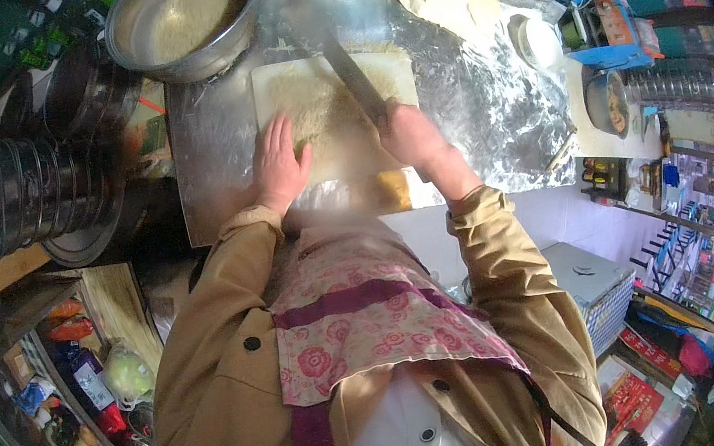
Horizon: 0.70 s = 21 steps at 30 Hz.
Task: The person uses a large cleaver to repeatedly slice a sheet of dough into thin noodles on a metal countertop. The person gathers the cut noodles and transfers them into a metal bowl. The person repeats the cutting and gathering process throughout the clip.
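A white cutting board [397, 60] lies on the metal worktop in front of me. Finely chopped, pale brownish food [310, 106] covers much of it; its kind cannot be made out. My right hand [415, 134] is wrapped round the handle of a long-bladed knife [352, 78], whose dark blade slants up and left across the board. At the board's left side my left hand [281, 166] lies flat with fingers stretched out, touching the edge of the chopped food and holding nothing.
A large metal pot [250, 33] with pale contents stands at the back left. Dough [449, 2] rests at the back right beside spread flour [507, 92] and a white bowl [537, 41]. Stacked round steamers [38, 190] are on the left; a metal pot [606, 104] sits on the right.
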Each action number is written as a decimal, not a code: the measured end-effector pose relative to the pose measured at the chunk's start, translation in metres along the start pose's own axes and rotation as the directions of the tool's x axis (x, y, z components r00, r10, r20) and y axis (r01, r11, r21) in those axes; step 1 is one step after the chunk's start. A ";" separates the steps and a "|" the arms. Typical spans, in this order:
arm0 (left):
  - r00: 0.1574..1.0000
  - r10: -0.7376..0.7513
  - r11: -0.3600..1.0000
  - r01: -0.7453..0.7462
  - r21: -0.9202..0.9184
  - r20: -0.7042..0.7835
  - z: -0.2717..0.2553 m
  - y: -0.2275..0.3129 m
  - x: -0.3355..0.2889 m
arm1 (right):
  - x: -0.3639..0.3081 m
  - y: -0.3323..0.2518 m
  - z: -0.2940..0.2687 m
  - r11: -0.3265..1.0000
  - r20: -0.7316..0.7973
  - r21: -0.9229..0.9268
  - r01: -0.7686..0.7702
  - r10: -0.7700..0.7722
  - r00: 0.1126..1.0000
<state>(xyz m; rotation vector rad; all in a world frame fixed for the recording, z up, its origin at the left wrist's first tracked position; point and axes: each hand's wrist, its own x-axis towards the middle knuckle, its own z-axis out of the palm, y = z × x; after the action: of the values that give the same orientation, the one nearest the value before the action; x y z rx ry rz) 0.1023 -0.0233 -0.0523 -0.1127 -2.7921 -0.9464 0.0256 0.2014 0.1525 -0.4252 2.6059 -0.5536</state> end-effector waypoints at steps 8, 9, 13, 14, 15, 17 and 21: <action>0.999 -0.031 0.999 0.031 -0.032 0.011 0.002 0.002 -0.004 | 0.000 0.017 0.057 0.975 -0.072 -0.076 0.207 -0.212 0.975; 0.999 -0.032 0.999 0.032 -0.027 0.012 0.003 0.001 -0.006 | 0.002 0.023 0.064 0.977 -0.071 -0.087 0.194 -0.200 0.977; 0.999 0.023 0.999 -0.024 -0.023 -0.033 0.005 -0.002 0.005 | 0.021 0.057 0.077 0.996 -0.111 -0.047 -0.079 0.073 0.991; 0.999 0.023 1.000 -0.024 -0.018 -0.037 0.005 -0.004 0.003 | 0.017 0.039 0.060 0.998 -0.054 -0.060 -0.019 0.015 0.998; 0.999 0.022 1.000 -0.022 -0.012 -0.039 0.005 -0.006 0.000 | 0.008 0.006 0.026 0.997 0.005 -0.068 0.043 -0.042 0.999; 0.999 0.027 1.000 -0.027 -0.016 -0.041 0.004 -0.004 0.001 | -0.001 -0.016 0.007 0.993 0.046 -0.059 0.103 -0.100 0.994; 1.000 -0.005 0.999 0.004 -0.041 -0.019 0.004 -0.001 0.000 | 0.004 -0.024 0.010 0.975 0.145 -0.130 0.179 -0.160 0.976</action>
<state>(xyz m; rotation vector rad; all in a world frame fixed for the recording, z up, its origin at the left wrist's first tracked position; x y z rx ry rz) 0.1013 -0.0219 -0.0562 -0.1026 -2.7580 -1.0007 0.0324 0.1755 0.1537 -0.7126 2.5027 -0.3808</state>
